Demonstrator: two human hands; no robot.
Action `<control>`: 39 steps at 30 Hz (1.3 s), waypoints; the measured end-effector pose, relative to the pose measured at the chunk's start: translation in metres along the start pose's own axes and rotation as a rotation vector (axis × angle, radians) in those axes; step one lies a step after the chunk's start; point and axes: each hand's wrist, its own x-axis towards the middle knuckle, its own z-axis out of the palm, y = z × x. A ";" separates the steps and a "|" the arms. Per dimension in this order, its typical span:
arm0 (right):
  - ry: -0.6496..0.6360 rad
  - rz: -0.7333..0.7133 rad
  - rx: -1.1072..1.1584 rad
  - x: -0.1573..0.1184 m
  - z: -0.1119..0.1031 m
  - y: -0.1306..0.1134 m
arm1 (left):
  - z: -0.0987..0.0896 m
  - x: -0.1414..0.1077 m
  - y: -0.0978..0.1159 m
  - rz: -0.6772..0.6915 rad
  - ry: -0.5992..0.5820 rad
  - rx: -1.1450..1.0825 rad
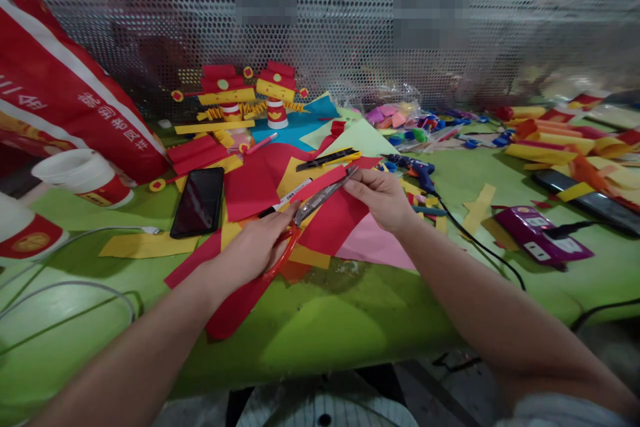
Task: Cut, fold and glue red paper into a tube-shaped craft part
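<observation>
Scissors (321,201) with red handles point up and to the right, their metal blades pressed together along a narrow red paper strip (325,181). My left hand (263,237) is closed around the scissors near the pivot and handles. At the other end, my right hand (377,197) pinches the red strip close to the blade tips. Below my hands lie red paper sheets (253,185) and a pink sheet (377,243). A marker (287,197) and a yellow-and-black utility knife (330,159) rest just beyond them.
At the left are a phone (198,201), paper cups (83,177) and a big red bag (75,73). Two paper-cup figures (277,97) stand at the back. To the right are a glue gun (415,170), its cord, a purple power socket (543,233) and paper scraps on the green table (320,320).
</observation>
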 end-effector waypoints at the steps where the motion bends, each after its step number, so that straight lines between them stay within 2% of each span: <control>1: 0.000 0.005 -0.005 0.000 0.000 -0.001 | 0.000 0.000 0.001 0.002 0.001 -0.007; 4: 0.025 0.040 -0.059 0.000 0.002 -0.002 | -0.002 0.002 0.003 -0.027 0.011 -0.022; 7: 0.088 0.110 -0.083 0.001 0.004 -0.003 | -0.005 0.005 0.004 -0.162 0.027 0.018; 10: 0.153 0.181 0.008 0.004 0.004 -0.002 | -0.008 0.008 0.003 -0.336 0.023 0.142; 12: 0.195 0.201 0.093 0.007 0.004 0.000 | -0.009 0.010 0.001 -0.382 0.007 0.241; 19: 0.378 0.177 0.280 0.015 -0.002 0.006 | -0.008 0.009 -0.005 -0.280 -0.088 0.419; 22: 0.434 0.053 0.251 0.016 -0.003 0.009 | -0.011 0.007 -0.002 -0.290 -0.073 0.464; 24: 0.453 -0.071 0.163 0.013 -0.002 0.009 | -0.013 0.005 0.000 -0.285 -0.003 0.429; 26: 0.417 -0.201 -0.013 0.007 0.002 0.007 | -0.014 0.005 0.002 -0.276 0.098 0.315; 28: 0.290 -0.349 -0.260 -0.002 0.008 0.004 | -0.011 0.005 0.005 -0.296 0.179 0.073; 31: 0.053 -0.616 -0.609 -0.015 0.019 0.001 | 0.000 0.007 0.012 -0.376 0.231 -0.540; 32: 0.006 -0.678 -0.700 -0.018 0.023 0.001 | 0.005 0.008 0.014 -0.385 0.224 -0.756; 34: -0.074 -0.762 -0.842 -0.023 0.030 0.003 | 0.013 0.011 0.021 -0.389 0.198 -1.048; 37: -0.160 -0.823 -0.956 -0.025 0.036 0.009 | 0.018 0.015 0.029 -0.392 0.182 -1.247; 39: -0.158 -0.830 -0.969 -0.025 0.038 0.012 | 0.016 0.017 0.033 -0.394 0.191 -1.304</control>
